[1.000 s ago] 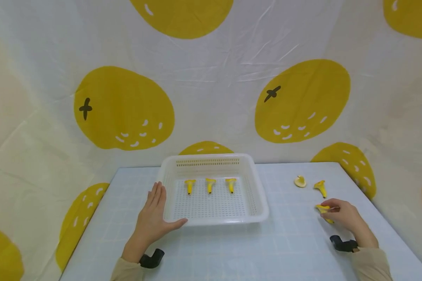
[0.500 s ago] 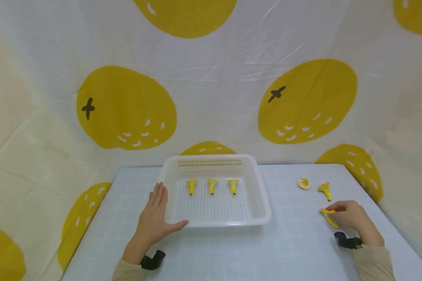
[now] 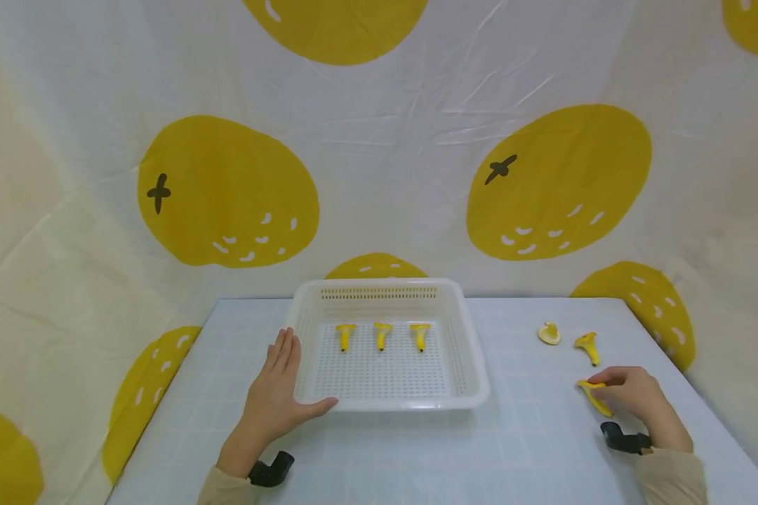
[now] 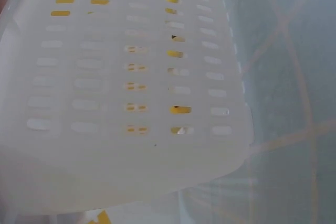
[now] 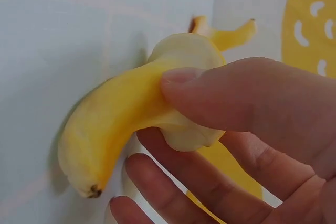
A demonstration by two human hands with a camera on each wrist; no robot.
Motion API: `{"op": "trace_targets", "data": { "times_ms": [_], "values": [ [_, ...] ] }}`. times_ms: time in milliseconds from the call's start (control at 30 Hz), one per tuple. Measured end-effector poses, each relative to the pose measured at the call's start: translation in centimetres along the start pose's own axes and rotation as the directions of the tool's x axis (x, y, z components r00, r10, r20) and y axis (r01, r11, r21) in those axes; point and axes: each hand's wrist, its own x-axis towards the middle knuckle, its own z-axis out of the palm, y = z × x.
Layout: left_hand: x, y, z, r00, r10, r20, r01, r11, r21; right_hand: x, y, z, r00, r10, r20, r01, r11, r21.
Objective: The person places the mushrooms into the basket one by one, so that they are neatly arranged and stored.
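My right hand pinches a yellow mushroom with thumb and fingers where the stem meets the pale flared cap. Its curved stem ends in a dark tip, close over the table in the right wrist view. A second yellow mushroom lies just beyond that hand, and a rounder pale-yellow mushroom piece lies left of it. My left hand rests with straight fingers along the left side of a white slotted basket, thumb at its front left corner. Three similar mushrooms lie in a row inside the basket.
The table has a pale checked cover. Behind it hangs a white cloth printed with large yellow fruit. The basket's slotted wall fills most of the left wrist view.
The head view has shifted slightly. My right fingers have settled around the mushroom, which now shows more of its stem beside them. My left hand and the basket stay together as before.
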Motion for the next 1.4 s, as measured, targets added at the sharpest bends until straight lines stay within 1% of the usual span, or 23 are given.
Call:
{"op": "trace_targets", "data": {
  "times_ms": [133, 267, 400, 500, 567, 667, 800, 900, 1000, 1133, 1200, 1300, 1400],
  "values": [
    [-0.1, 0.0, -0.2, 1.0, -0.008, 0.014, 0.008, 1.0, 0.003, -0.1, 0.0, 0.3, 1.0, 0.0, -0.004, 0.0, 1.0, 0.004],
    [-0.1, 0.0, -0.2, 1.0, -0.005, 0.028, 0.005, 1.0, -0.009, -0.3, -0.2, 0.4, 1.0, -0.003, -0.029, 0.003, 1.0, -0.004],
    [-0.1, 0.1, -0.1, 1.0, 0.006, 0.019, -0.006, 1.0, -0.004, -0.4, -0.3, 0.3, 0.999, -0.008, -0.044, 0.008, 1.0, -0.009],
    [-0.1, 0.1, 0.0, 1.0, 0.013, 0.004, -0.013, 1.0, 0.002, -0.5, -0.5, 0.3, 0.997, -0.029, -0.071, 0.028, 1.0, -0.013],
    [-0.1, 0.1, 0.0, 1.0, 0.015, 0.0, -0.015, 1.0, 0.005, -0.7, -0.8, 0.5, 0.994, -0.048, -0.103, 0.047, 0.999, -0.013],
    [-0.1, 0.1, -0.1, 1.0, 0.011, -0.001, -0.011, 1.0, 0.006, -0.9, -1.5, 0.7, 0.983, -0.093, -0.16, 0.092, 0.996, -0.013],
    [-0.2, 0.0, -0.1, 1.0, 0.011, 0.002, -0.011, 1.0, 0.008, -1.3, -2.5, 1.3, 0.963, -0.125, -0.239, 0.125, 0.992, -0.018],
    [-0.2, 0.0, 0.0, 1.0, 0.013, -0.003, -0.013, 1.0, 0.01, -1.3, -3.2, 1.7, 0.951, -0.132, -0.281, 0.136, 0.991, -0.005],
    [-0.2, -0.1, 0.1, 1.0, 0.015, -0.006, -0.015, 1.0, 0.014, -1.2, -3.9, 2.0, 0.931, -0.155, -0.33, 0.166, 0.986, 0.006],
    [-0.2, -0.2, 0.1, 1.0, 0.02, -0.008, -0.02, 1.0, 0.004, -1.1, -5.2, 2.4, 0.912, -0.184, -0.367, 0.209, 0.977, 0.03],
    [-0.1, -0.2, 0.2, 1.0, 0.024, -0.01, -0.024, 1.0, -0.006, -1.1, -6.1, 2.4, 0.908, -0.193, -0.372, 0.223, 0.974, 0.039],
    [-0.1, -0.2, 0.2, 1.0, 0.027, -0.012, -0.027, 1.0, -0.015, -1.0, -7.6, 2.3, 0.896, -0.224, -0.383, 0.258, 0.966, 0.037],
    [-0.1, -0.2, 0.2, 0.999, 0.031, -0.035, -0.031, 0.999, -0.012, -1.0, -9.2, 2.3, 0.882, -0.266, -0.389, 0.305, 0.951, 0.04]
  ]
}}
